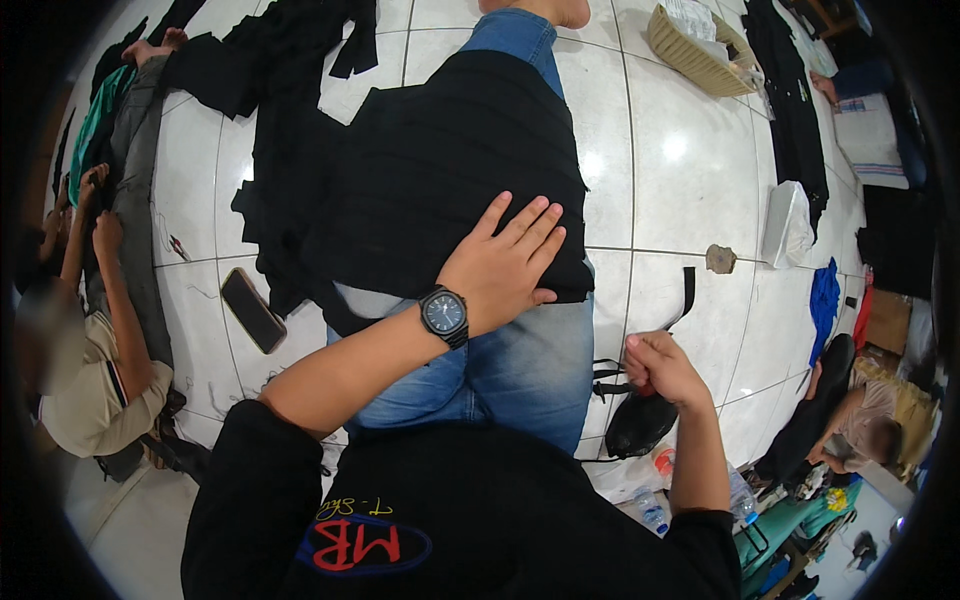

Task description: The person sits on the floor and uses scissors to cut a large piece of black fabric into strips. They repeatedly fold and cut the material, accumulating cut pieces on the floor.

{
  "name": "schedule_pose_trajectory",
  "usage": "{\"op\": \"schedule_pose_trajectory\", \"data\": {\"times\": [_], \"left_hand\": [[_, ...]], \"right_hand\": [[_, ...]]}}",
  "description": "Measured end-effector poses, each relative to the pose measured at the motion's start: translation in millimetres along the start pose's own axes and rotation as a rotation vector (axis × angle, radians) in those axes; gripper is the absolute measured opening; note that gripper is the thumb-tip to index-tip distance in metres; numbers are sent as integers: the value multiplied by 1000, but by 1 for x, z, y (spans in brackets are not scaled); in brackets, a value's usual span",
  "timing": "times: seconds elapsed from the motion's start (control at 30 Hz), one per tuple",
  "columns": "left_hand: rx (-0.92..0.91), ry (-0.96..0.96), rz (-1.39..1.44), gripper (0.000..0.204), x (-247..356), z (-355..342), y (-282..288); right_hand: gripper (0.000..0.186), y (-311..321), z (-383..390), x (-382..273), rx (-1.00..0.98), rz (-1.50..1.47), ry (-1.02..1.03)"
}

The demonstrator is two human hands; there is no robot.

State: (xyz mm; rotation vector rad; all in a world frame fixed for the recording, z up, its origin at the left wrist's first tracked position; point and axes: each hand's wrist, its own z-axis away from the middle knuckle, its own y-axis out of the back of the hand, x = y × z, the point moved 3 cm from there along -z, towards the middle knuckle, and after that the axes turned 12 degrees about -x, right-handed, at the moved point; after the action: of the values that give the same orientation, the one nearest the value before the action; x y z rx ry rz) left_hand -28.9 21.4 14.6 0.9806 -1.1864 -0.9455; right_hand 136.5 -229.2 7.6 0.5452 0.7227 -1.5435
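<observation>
A black garment [440, 150] lies spread across my legs in blue jeans. Flat on its lower right part rests my left hand [505, 262], fingers spread, with a dark watch at the wrist. My right hand [665, 370] is closed in a fist beside my right thigh, off the cloth. A bit of something red shows under its fingers, mostly hidden, so its kind cannot be made out. Just below that hand sits a small black pouch [640, 425] with straps, on the tiled floor. A black strap [686, 295] lies above the fist.
More black clothing [290, 100] and a phone [252, 310] lie at left. A wicker basket [705, 50], white bag [788, 225] and blue cloth [824, 310] are at right. Plastic bottles [650, 510] stand near my right elbow. Other people sit on both sides.
</observation>
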Motion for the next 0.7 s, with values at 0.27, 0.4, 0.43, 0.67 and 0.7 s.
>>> {"op": "schedule_pose_trajectory", "data": {"times": [0.27,0.4,0.43,0.67,0.7], "left_hand": [[-24,14,-31,66,-8,5,-9],[30,-2,-58,64,-5,5,-14],[50,-7,-76,63,-4,4,-15],[107,9,-18,67,-4,12,7],[113,18,-23,66,-6,13,5]], "right_hand": [[21,-20,-31,-103,582,1351,390],[17,33,22,-28,540,1395,-18],[21,46,33,-18,567,1390,-151],[43,-15,-12,-50,15,-228,252],[45,-27,-20,-83,216,-239,488]]}}
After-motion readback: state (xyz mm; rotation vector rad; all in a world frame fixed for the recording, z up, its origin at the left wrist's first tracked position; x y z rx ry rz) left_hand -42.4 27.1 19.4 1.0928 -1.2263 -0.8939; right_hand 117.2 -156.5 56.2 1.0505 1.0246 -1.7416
